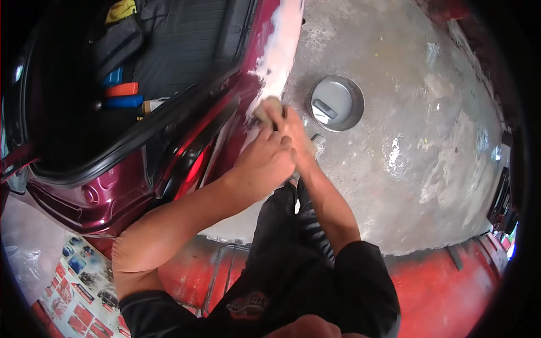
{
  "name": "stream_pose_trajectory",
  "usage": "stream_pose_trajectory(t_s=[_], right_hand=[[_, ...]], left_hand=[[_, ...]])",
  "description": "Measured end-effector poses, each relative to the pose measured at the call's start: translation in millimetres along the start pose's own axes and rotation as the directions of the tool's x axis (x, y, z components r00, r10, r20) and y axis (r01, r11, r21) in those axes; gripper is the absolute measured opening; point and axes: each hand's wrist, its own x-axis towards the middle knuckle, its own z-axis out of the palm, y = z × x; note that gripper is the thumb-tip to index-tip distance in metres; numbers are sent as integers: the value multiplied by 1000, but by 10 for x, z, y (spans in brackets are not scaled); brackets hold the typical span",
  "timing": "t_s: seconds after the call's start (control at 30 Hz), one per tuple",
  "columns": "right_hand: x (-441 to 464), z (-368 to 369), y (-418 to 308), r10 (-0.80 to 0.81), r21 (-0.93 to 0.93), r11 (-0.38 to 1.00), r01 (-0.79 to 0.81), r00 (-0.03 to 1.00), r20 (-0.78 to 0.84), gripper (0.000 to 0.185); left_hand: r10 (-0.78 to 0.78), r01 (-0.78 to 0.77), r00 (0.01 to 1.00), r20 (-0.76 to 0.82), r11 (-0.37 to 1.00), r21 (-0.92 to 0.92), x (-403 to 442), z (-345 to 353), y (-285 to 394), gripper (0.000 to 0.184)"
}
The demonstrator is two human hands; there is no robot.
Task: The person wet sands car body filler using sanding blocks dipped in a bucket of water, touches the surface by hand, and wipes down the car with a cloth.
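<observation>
My left side is taken up by the maroon metal car body [104, 197]. Inside it, ahead and left, is a dark ribbed cargo floor [183, 48]; a flat blue piece [123, 101] lies just nearer me than an orange-red piece [121, 89]. Ahead runs a white coated strip [286, 39], a pale tan pad [269, 108] on its near end, under my right hand [295, 130]; my left hand [265, 155] is just behind. To my right, a round silvery metal bowl [359, 107] stands on grey concrete [411, 84], a dark oblong block [325, 108] inside.
</observation>
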Motion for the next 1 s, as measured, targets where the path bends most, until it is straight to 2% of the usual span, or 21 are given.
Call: stream_pose_trajectory(t_s=[0.03,0.1,0.13,0.23,0.27,0.33,0.37,0.47,0.57,0.6,0.7,0.8,0.9,1.0], right_hand=[[4,-13,42,2,1,1000,-2,999,38,60],[42,-167,145,21,6,1000,-22,993,117,60],[242,-186,255,-17,-43,999,16,999,-30,53],[501,-279,163,124,-119,985,-126,992,-24,57],[384,-142,175,166,-75,983,-168,985,-40,57],[-9,-69,-7,73,64,996,-69,995,-65,59],[-149,-47,-60,4,106,994,5,997,-83,60],[112,-149,246,-13,-1,1000,13,999,-30,59],[588,-264,283,161,-200,966,-161,987,-17,61],[533,-265,224,217,-149,965,-215,976,-2,61],[-66,-101,-56,110,73,992,-107,993,-44,59],[-92,-229,68,94,22,995,-95,995,34,58],[314,-320,650,372,-161,920,-357,925,78,58],[128,-236,938,352,17,936,-352,936,5,60]], left_hand=[[4,-5,999,-49,999,-33,-10,-22,21,16],[0,11,994,106,994,-107,-47,43,54,17],[15,9,984,177,991,-134,-40,60,57,17],[-32,76,907,420,993,-89,-71,54,68,21],[-33,73,899,436,995,-74,-85,55,77,22],[-44,78,881,470,996,-54,-95,88,73,25],[-44,85,883,467,994,-66,-100,104,77,26],[-33,88,876,482,992,-93,-94,69,92,27],[-40,93,865,501,992,-81,-64,-43,31,27],[-45,96,865,499,993,-75,-74,-20,45,27],[-39,83,885,464,994,-76,-67,44,52,26],[-48,97,888,457,992,-83,-113,42,73,25],[-54,109,881,470,990,-92,-79,-26,75,24],[-47,68,904,425,997,-34,-54,10,-48,25]])
